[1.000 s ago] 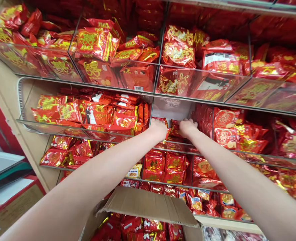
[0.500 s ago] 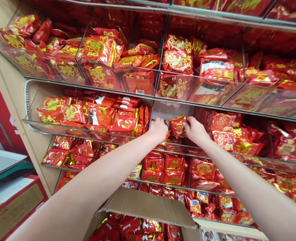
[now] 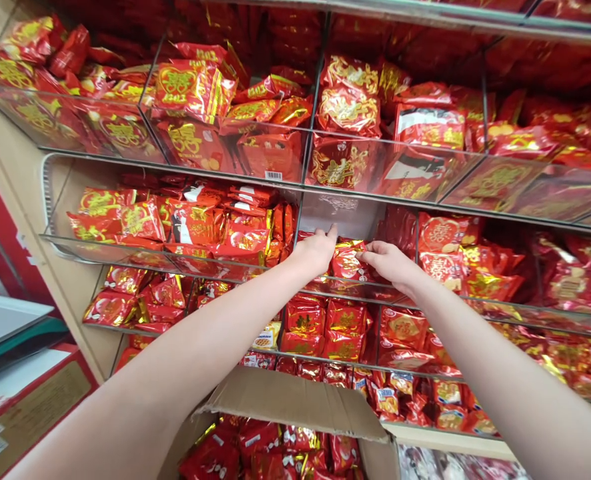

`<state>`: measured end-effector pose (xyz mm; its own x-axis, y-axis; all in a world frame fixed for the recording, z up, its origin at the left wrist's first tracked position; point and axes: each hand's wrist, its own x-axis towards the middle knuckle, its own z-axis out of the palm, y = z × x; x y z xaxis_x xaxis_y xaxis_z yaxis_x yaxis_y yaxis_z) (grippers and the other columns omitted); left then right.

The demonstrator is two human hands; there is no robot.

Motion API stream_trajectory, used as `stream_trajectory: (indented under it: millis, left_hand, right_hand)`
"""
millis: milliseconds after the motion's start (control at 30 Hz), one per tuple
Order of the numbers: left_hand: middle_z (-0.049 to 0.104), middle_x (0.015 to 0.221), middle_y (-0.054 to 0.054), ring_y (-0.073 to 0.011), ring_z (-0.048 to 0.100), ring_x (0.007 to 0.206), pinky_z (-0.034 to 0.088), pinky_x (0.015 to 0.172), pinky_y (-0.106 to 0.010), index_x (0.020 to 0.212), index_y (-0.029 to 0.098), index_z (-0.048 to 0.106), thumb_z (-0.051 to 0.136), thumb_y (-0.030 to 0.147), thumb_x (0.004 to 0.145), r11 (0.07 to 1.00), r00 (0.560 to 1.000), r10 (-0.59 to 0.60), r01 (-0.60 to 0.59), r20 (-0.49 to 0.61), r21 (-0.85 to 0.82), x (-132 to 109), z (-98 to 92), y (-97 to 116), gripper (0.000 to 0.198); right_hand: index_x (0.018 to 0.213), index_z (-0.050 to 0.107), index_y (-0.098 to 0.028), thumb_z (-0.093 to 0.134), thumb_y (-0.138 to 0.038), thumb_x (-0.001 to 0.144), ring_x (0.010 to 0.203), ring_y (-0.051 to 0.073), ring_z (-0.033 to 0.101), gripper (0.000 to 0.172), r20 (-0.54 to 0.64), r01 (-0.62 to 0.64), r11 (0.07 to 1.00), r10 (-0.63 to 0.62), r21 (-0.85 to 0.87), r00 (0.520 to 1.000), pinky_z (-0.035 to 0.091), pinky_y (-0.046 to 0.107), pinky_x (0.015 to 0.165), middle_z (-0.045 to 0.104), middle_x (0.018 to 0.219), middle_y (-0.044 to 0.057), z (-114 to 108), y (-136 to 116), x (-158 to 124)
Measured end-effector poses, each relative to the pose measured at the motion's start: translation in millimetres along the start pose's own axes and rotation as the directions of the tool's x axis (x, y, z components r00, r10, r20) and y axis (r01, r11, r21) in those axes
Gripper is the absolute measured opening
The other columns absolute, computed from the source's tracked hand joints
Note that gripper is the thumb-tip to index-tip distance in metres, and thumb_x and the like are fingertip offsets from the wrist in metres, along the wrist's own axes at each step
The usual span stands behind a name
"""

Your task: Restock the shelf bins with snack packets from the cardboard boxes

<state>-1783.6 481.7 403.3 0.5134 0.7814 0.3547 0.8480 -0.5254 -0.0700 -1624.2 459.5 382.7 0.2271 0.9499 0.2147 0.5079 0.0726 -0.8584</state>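
In the head view, a red foil snack packet (image 3: 348, 261) with gold print lies in a shelf compartment between my two hands. My right hand (image 3: 388, 263) pinches the packet's right edge with thumb and fingers. On the packet's left is my left hand (image 3: 316, 253), over the front lip of the same compartment. One of its fingers is stretched out and apart; the rest are partly hidden behind the hand. Below my arms stands an open cardboard box (image 3: 295, 403) holding many similar red packets (image 3: 260, 435).
Clear plastic shelf fronts (image 3: 235, 263) run along each tier. Red packets (image 3: 195, 223) fill the compartment at the left, and round-patterned ones (image 3: 443, 237) the one at the right. A tilted shelf (image 3: 355, 143) hangs above my hands. Another carton (image 3: 40, 400) stands at lower left.
The packet has gone down and slightly left into the compartment, with my right hand following it. My left hand's fingers have loosened, one now extended. The view has shifted slightly.
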Motion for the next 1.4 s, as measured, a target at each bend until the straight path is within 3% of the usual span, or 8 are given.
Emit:
stream_trajectory:
  millis: [233,367,500,633,800,933,1167,1400]
  left_hand:
    - [0.056,0.109,-0.011,-0.0233,0.057,0.094,0.044,0.072,-0.034,0.136,0.026,0.009,0.031,0.016,0.083,0.997,0.998,0.047,-0.050,-0.051,-0.056,-4,-2.9,0,0.058]
    - [0.060,0.102,-0.011,-0.0258,0.058,0.092,0.043,0.074,-0.036,0.127,0.020,0.029,0.029,0.041,0.086,0.993,0.991,0.097,-0.102,-0.087,-0.053,-1,0.4,-1,0.045]
    - [0.058,0.105,-0.011,-0.0274,0.057,0.095,0.044,0.074,-0.034,0.118,0.020,0.035,0.054,0.054,0.071,0.987,0.987,0.157,-0.157,-0.029,-0.030,3,3.7,-5,0.062]
    - [0.059,0.104,-0.008,-0.0237,0.058,0.092,0.043,0.072,-0.032,0.119,0.023,0.031,0.046,0.038,0.081,0.986,0.984,0.158,-0.161,-0.082,-0.034,3,6.6,-7,0.043]
    - [0.056,0.106,-0.010,-0.0245,0.056,0.093,0.043,0.073,-0.033,0.115,0.020,0.034,0.048,0.050,0.076,0.977,0.973,0.190,-0.200,-0.134,-0.068,3,7.4,-6,0.051]
    - [0.051,0.109,-0.011,-0.0264,0.053,0.098,0.044,0.077,-0.033,0.113,0.019,0.037,0.067,0.054,0.054,0.974,0.975,0.220,-0.221,-0.027,-0.050,7,7.1,-7,0.075]
    - [0.047,0.120,-0.009,-0.0267,0.038,0.116,0.035,0.092,-0.040,0.111,0.023,0.047,0.064,0.029,0.065,0.983,0.982,0.161,-0.169,0.098,0.070,8,2.2,-6,0.050]
    - [0.018,0.143,-0.014,-0.0322,0.024,0.127,0.025,0.101,-0.045,0.136,0.026,0.015,0.071,0.029,0.059,0.993,0.943,0.027,-0.065,0.332,0.102,11,-1.4,0,0.096]
  right_hand:
    - [0.080,0.036,-0.022,0.049,-0.006,0.068,0.052,0.010,0.054,0.024,0.115,-0.157,0.958,0.133,0.239,0.984,0.053,0.028,0.057,0.050,0.062,-0.005,2,-8,-2]
    - [0.076,0.037,-0.021,0.053,-0.002,0.063,0.053,0.011,0.057,0.028,0.296,-0.246,0.910,0.146,0.335,0.944,0.054,0.031,0.061,0.050,0.056,-0.006,1,-6,-2]
    - [0.069,0.041,-0.020,0.063,-0.005,0.059,0.049,0.008,0.053,0.027,0.254,-0.181,0.958,0.123,0.221,0.959,0.048,0.022,0.052,0.051,0.055,-0.007,1,-2,0]
    - [0.058,0.044,-0.018,0.075,-0.016,0.051,0.042,0.005,0.046,0.031,0.190,-0.068,0.997,0.060,0.038,0.980,0.044,0.020,0.046,0.048,0.048,-0.009,2,-1,3]
    - [0.052,0.044,-0.018,0.076,-0.017,0.049,0.052,0.010,0.056,0.032,0.299,-0.153,0.977,0.104,0.147,0.949,0.051,0.025,0.059,0.052,0.047,-0.006,5,-3,5]
    - [0.052,0.046,-0.018,0.075,-0.025,0.052,0.048,0.010,0.054,0.031,0.341,-0.122,0.992,0.100,0.043,0.935,0.051,0.025,0.055,0.053,0.046,-0.005,7,-5,4]
    - [0.053,0.056,-0.016,0.077,-0.025,0.048,0.042,0.010,0.050,0.024,0.442,-0.054,0.945,0.201,-0.324,0.874,0.047,0.024,0.045,0.056,0.045,-0.002,12,-10,4]
    - [0.076,0.061,-0.020,0.056,-0.015,0.067,0.061,0.012,0.059,0.011,0.541,-0.013,0.988,0.096,-0.156,0.836,0.049,0.023,0.055,0.064,0.070,-0.001,8,-7,4]
